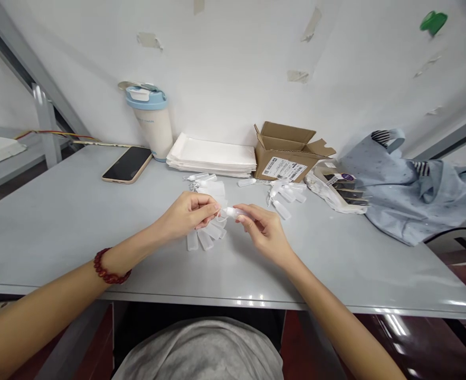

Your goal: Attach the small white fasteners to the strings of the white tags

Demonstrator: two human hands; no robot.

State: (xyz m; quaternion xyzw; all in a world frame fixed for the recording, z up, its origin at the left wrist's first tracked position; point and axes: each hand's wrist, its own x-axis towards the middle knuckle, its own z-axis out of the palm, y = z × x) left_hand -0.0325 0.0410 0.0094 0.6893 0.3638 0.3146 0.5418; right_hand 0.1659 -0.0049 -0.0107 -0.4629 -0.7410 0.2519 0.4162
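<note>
Near the middle of the grey table, my right hand [265, 232] pinches a small clear bottle with a white cap [231, 212], its capped end pointing left. Close beside it, my left hand [191, 216] has its thumb and fingers pressed together at a thin white strand near the cap; what exactly lies between the fingertips is too small to tell. Several flat translucent bottles [206, 240] are fanned out on the table below and behind my left hand, partly hidden by it. Another cluster of small bottles [282, 209] lies to the right, in front of the cardboard box.
Along the wall stand a phone [127, 164], a cup with a blue lid [155, 129], stacked white envelopes [212, 155] and an open cardboard box [286, 158]. A plastic bag with dark packets [345, 192] and blue cloth [418, 190] lie at the right.
</note>
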